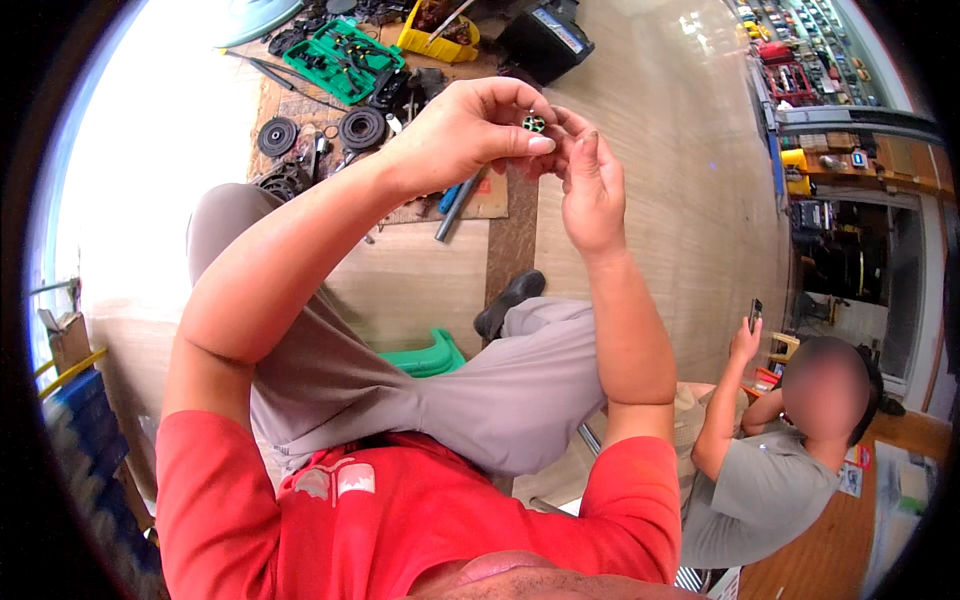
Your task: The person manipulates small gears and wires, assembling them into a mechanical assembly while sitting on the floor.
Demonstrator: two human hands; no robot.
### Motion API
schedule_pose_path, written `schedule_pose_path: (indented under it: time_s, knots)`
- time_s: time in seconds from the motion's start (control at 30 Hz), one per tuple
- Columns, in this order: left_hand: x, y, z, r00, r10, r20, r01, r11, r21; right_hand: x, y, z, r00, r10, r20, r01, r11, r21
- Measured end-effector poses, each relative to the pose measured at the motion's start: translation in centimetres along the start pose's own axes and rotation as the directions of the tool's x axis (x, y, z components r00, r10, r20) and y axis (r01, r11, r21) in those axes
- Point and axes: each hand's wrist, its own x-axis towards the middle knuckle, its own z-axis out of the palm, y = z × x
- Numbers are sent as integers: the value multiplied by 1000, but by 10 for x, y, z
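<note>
Held up in front of me is a small round part (534,124), dark with green and yellow segments and a short tip on top. My left hand (470,125) pinches it between thumb and fingers. From the other side, my right hand (592,185) has its curled fingers against the same part, its thumb pointing up. The fingers overlap there, so the exact grip of the right hand is partly hidden. Below the hands, a grey tube (458,212) and a blue-handled tool lie at the edge of a cardboard sheet (488,198).
Across the cardboard lie two black ringed discs (278,136), an open green tool case (345,60), a yellow bin (440,38) and a black battery (545,45). A green plastic stool (425,357) is under my legs. At right, a person (765,480) sits holding a phone.
</note>
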Motion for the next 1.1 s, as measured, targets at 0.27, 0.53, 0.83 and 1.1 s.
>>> schedule_pose_path:
  time_s: [0.27, 0.53, 0.83, 1.1]
  knots:
    - [-2, -3, -3, 996, 25, -83, -25, 1000, -8, -5, -9, -1, 992, 113, -46, -112, 993, 25]
    - [-5, -4, -5, 990, 45, -132, -42, 999, 28, -8, -7, 4, 989, -52, -141, 6, 951, -309]
    - [-7, -3, -2, 991, 15, -130, 0, 994, 113, -11, -20, 3, 957, -240, -165, 115, 832, -543]
    - [-7, -9, 0, 997, 38, -66, -14, 943, 333, -10, -30, -6, 922, -363, -131, 195, 732, -653]
